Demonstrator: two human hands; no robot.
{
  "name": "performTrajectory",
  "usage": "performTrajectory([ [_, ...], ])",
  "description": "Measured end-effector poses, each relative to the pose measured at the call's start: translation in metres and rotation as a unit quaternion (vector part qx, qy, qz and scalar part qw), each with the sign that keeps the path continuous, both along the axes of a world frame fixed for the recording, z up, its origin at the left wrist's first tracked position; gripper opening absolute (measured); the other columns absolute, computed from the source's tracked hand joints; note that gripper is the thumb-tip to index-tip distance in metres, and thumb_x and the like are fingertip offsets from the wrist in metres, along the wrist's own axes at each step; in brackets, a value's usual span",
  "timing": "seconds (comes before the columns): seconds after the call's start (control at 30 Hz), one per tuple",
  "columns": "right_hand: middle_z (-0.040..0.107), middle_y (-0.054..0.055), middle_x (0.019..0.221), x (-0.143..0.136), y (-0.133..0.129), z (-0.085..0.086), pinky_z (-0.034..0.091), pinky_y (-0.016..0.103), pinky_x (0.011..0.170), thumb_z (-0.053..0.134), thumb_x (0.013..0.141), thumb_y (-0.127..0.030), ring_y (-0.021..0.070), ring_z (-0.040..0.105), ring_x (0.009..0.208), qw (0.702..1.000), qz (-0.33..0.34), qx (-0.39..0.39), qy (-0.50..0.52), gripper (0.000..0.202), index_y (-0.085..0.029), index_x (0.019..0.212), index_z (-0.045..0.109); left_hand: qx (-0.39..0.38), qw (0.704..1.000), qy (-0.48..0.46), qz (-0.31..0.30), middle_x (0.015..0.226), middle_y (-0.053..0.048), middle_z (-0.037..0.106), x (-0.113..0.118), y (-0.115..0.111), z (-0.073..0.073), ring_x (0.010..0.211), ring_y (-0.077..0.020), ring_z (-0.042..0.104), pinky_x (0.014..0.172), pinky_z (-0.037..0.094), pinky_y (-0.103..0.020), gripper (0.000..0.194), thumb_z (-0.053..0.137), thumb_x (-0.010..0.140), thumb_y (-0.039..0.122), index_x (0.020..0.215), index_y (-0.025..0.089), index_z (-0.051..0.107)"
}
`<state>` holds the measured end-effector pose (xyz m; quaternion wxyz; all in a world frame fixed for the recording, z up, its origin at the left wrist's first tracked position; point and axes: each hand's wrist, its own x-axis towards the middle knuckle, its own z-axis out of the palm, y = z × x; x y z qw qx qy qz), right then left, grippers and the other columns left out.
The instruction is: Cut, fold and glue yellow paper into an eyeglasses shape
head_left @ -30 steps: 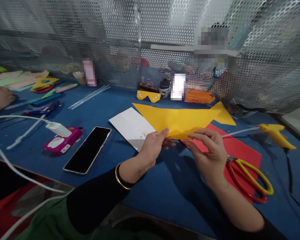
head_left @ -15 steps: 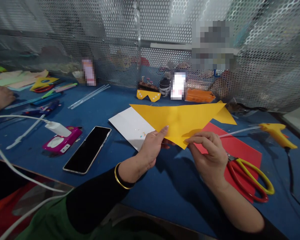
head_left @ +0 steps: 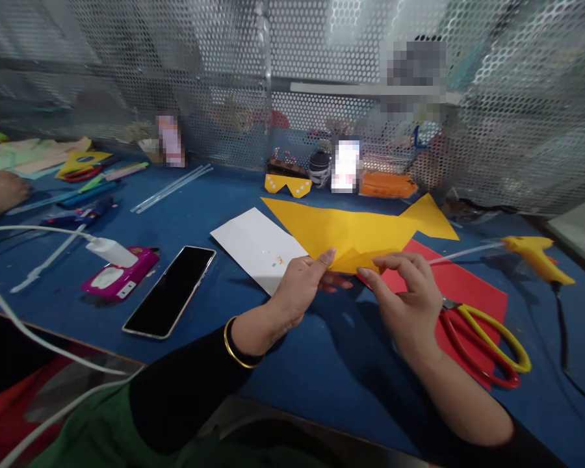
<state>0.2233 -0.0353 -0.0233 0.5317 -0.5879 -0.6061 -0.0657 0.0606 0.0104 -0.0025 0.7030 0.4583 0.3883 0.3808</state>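
Evidently, yellow paper (head_left: 331, 227) held above blue table (head_left: 292, 377), between white sheet (head_left: 246, 237) and red sheet (head_left: 475, 286); left hand (head_left: 299, 283) grips it, thumb uppermost; right hand (head_left: 412, 292) pinches folded near edge. Fold might skew if left thumb slips; lacking backing, paper could buckle under uneven pressure.

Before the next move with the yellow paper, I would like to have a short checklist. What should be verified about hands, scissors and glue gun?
1. Left hand supports the yellow paper: ok, thumb on top, fingers underneath.
2. Right hand at the paper's near edge: ok, fingertips are there.
3. Near edge creased sharply: cannot tell, fingers hide part of it.
4. Scissors out of both hands: ok, lying partly on the red paper.
5. Scissor blades closed: cannot tell, the right hand hides them.
6. Glue gun cold: cannot tell from a picture.
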Motion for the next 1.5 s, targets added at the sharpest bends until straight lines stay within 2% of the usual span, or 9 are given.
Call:
performTrajectory([
  [0.17,0.064,0.002,0.087,0.002,0.001,0.0,0.047,0.039,0.082,0.074,0.084,-0.04,0.0215,0.06,0.088,1.0,0.0,-0.023,-0.004,0.02,-0.023,0.091,0.068,-0.018,1.0,-0.008,0.007,0.086,-0.011,0.077,0.0,0.001,-0.001,0.071,-0.0168,0.073,0.064,0.048,-0.026,0.034,0.059,0.092,0.046,0.094,0.018,0.078],
  [0.37,0.072,0.001,0.088,0.003,-0.001,0.01,0.04,0.038,0.083,0.067,0.089,-0.024,0.0195,0.064,0.085,0.982,0.058,0.003,-0.178,0.007,-0.024,0.083,0.063,-0.064,0.998,0.009,0.008,0.082,-0.012,0.074,0.001,0.003,0.0,0.066,-0.0164,0.069,0.062,0.047,-0.027,0.037,0.054,0.096,0.044,0.092,0.013,0.074],
  [0.5,0.074,-0.001,0.082,0.002,-0.01,0.018,0.041,0.036,0.081,0.061,0.091,-0.016,0.0166,0.065,0.077,0.964,0.093,0.01,-0.247,0.008,-0.023,0.088,0.062,-0.015,0.98,0.07,0.188,0.105,-0.012,0.071,-0.009,-0.008,-0.001,0.084,-0.0191,0.07,0.065,0.049,-0.028,0.032,0.056,0.095,0.041,0.111,0.015,0.063],
  [0.6,0.073,-0.001,0.082,-0.002,-0.026,0.021,0.043,0.034,0.078,0.06,0.091,-0.013,0.0152,0.065,0.077,0.961,0.111,-0.004,-0.254,0.011,-0.023,0.088,0.061,0.219,0.907,0.18,0.311,0.113,-0.009,0.068,-0.032,-0.026,-0.005,0.104,-0.0203,0.064,0.084,0.049,-0.031,0.026,0.065,0.091,0.032,0.114,0.019,0.062],
  [0.73,0.075,0.001,0.087,-0.012,-0.061,0.016,0.044,0.033,0.08,0.059,0.091,-0.007,0.0155,0.066,0.082,0.96,0.148,-0.028,-0.238,0.014,-0.021,0.089,0.06,0.579,0.761,0.279,0.094,0.102,-0.002,0.075,-0.065,-0.051,-0.011,0.103,-0.0213,0.064,0.096,0.04,-0.037,0.027,0.068,0.09,0.048,0.103,0.024,0.07],
  [0.83,0.075,0.002,0.089,-0.019,-0.086,0.006,0.044,0.033,0.081,0.058,0.092,-0.006,0.0158,0.066,0.083,0.961,0.161,-0.047,-0.221,0.013,-0.019,0.091,0.061,0.63,0.709,0.318,-0.003,0.096,0.001,0.077,-0.077,-0.063,-0.017,0.094,-0.0188,0.065,0.092,0.038,-0.037,0.017,0.068,0.092,0.039,0.099,0.024,0.071],
  [1.0,0.073,0.004,0.091,-0.025,-0.113,-0.016,0.046,0.032,0.078,0.061,0.09,-0.007,0.0177,0.063,0.087,0.959,0.156,-0.082,-0.222,0.013,-0.018,0.096,0.063,0.646,0.671,0.362,-0.034,0.085,0.004,0.076,-0.076,-0.076,-0.025,0.081,-0.013,0.065,0.09,0.038,-0.036,0.012,0.06,0.095,0.017,0.09,0.023,0.07],
  [1.3,0.068,0.006,0.085,-0.03,-0.124,-0.025,0.043,0.034,0.071,0.056,0.094,-0.01,0.0192,0.056,0.079,0.958,0.129,-0.151,-0.206,0.013,-0.015,0.099,0.066,0.643,0.683,0.337,-0.086,0.081,0.004,0.073,-0.076,-0.075,-0.031,0.073,-0.0128,0.063,0.092,0.04,-0.037,0.013,0.059,0.095,0.018,0.088,0.022,0.07],
  [1.5,0.066,0.003,0.078,-0.026,-0.116,-0.024,0.042,0.031,0.069,0.061,0.094,-0.019,0.017,0.056,0.075,0.963,0.11,-0.176,-0.171,0.01,-0.019,0.085,0.066,0.589,0.73,0.332,-0.1,0.079,0.001,0.072,-0.072,-0.078,-0.027,0.074,-0.0128,0.063,0.086,0.044,-0.033,0.017,0.06,0.092,0.012,0.08,0.018,0.069],
])
